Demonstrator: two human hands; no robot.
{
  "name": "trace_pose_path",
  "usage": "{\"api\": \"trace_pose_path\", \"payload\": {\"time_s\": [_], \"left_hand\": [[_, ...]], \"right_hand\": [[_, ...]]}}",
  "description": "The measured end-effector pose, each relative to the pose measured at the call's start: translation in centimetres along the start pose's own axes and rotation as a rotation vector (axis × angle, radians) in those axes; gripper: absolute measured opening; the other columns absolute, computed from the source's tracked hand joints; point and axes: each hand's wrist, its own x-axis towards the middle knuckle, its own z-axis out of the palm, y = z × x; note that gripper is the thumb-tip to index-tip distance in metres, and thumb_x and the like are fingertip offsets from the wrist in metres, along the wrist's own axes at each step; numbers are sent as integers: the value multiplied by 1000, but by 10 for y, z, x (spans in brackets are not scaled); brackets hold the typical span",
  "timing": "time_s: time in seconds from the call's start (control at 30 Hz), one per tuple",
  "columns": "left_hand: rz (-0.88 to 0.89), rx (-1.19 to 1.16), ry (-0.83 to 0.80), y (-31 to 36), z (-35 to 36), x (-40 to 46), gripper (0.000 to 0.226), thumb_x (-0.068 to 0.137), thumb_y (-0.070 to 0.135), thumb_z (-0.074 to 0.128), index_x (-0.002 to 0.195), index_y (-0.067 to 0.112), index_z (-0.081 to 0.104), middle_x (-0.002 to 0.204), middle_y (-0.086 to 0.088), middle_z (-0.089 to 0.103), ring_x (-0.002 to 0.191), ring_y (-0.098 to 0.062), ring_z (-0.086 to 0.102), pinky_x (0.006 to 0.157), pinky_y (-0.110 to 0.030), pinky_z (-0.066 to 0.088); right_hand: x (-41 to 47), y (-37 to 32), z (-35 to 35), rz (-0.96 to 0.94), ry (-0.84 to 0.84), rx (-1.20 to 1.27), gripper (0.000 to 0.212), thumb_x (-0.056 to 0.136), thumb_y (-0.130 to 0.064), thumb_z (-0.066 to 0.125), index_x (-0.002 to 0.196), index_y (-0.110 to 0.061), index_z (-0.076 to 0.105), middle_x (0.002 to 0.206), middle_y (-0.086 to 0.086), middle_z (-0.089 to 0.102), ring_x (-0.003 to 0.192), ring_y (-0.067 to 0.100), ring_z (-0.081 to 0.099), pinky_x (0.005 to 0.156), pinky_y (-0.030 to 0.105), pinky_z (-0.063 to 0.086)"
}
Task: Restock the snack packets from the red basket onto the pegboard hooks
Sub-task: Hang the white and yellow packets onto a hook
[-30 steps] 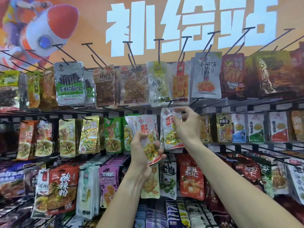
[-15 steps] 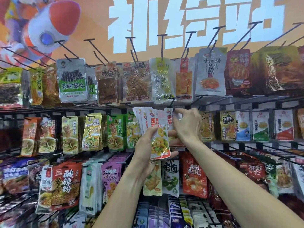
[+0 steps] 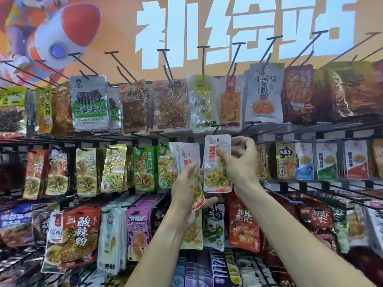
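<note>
Snack packet (image 3: 217, 162) (upright) pinched by right hand (image 3: 240, 162).

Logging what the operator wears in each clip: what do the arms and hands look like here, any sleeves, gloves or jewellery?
Both forearms are bare as far as the frame shows, with no sleeve edge in view. The left hand and right hand wear no gloves. No watch, bracelet or ring is visible on the sides that face the camera. No markings or tape show on either arm.

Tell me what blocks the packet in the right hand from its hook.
Nothing visible does. The right hand pinches the single packet just below a bare hook tip. The left hand holds the spare stack off to the left side.
</note>
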Motion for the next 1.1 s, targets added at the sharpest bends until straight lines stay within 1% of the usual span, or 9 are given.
{"api": "trace_pose_path", "payload": {"time_s": [0.07, 0.27, 0.4, 0.6, 0.7, 0.77, 0.83, 1.0, 1.1], "left_hand": [[7, -14, 37, 0, -4, 2, 42, 104, 44, 48, 103, 10, 73, 75, -4, 70, 57, -21, 67, 51, -28, 51], [26, -15, 72, -2, -16, 10, 28, 99, 38, 48, 92, 14, 59, 63, 0, 44, 50, -16, 37, 35, -19, 23], [18, -78, 31, 2, -16, 4, 25, 96, 36, 46, 94, 13, 56, 63, 2, 37, 52, -14, 31, 36, -19, 15], [31, -112, -31, 4, -16, 1, 36, 94, 38, 43, 106, 8, 58, 66, -1, 36, 54, -17, 32, 42, -20, 13], [31, -121, -93, 7, -14, -1, 36, 95, 39, 40, 107, 9, 57, 68, -4, 39, 56, -19, 37, 42, -21, 23], [24, -100, -137, 9, -13, -2, 41, 99, 40, 38, 109, 8, 63, 71, -7, 48, 59, -24, 50, 46, -26, 44], [9, -60, -173, 9, -10, -4, 47, 104, 42, 36, 113, 8, 68, 78, -12, 62, 69, -30, 66, 60, -39, 60], [-1, -22, -175, 8, 0, -6, 51, 111, 41, 34, 118, 7, 72, 110, -21, 77, 101, -42, 76, 73, -52, 65], [4, -19, -169, 8, 0, -5, 48, 112, 42, 37, 136, 12, 64, 123, -17, 76, 109, -42, 75, 79, -55, 65]], "right_hand": [[8, -1, -1, -51, 9, -73, 35, 88, -20, 83, 111, -27, 57, 99, 1, 72, 86, 17, 72, 80, 51, 61], [21, 3, -3, -75, -18, -185, 43, 90, -13, 78, 112, -39, 52, 91, 3, 65, 80, 26, 71, 72, 57, 61], [28, 5, 0, -120, -43, -227, 34, 93, -11, 75, 110, -35, 58, 84, 2, 65, 74, 26, 72, 70, 57, 62], [36, 11, 8, -132, -33, -314, 20, 90, -22, 76, 103, -37, 75, 86, -18, 67, 93, 26, 72, 83, 53, 61], [39, 15, 12, -136, -13, -364, 22, 90, -22, 76, 110, -31, 79, 99, -10, 75, 97, 27, 72, 92, 49, 59], [40, 18, 13, -183, -1, -463, 24, 92, -20, 76, 116, -24, 79, 112, -1, 76, 107, 25, 69, 101, 34, 51], [40, 20, 14, -239, 15, -566, 27, 94, -20, 74, 120, -25, 77, 118, 5, 72, 113, 25, 64, 93, 29, 43], [40, 19, 13, -236, 22, -701, 26, 94, -32, 74, 120, -31, 76, 109, 2, 48, 109, 27, 54, 84, 29, 37], [33, 13, 6, -227, 40, -634, 14, 94, -34, 73, 105, -29, 80, 109, 3, 56, 107, 24, 58, 92, 34, 45]]}}
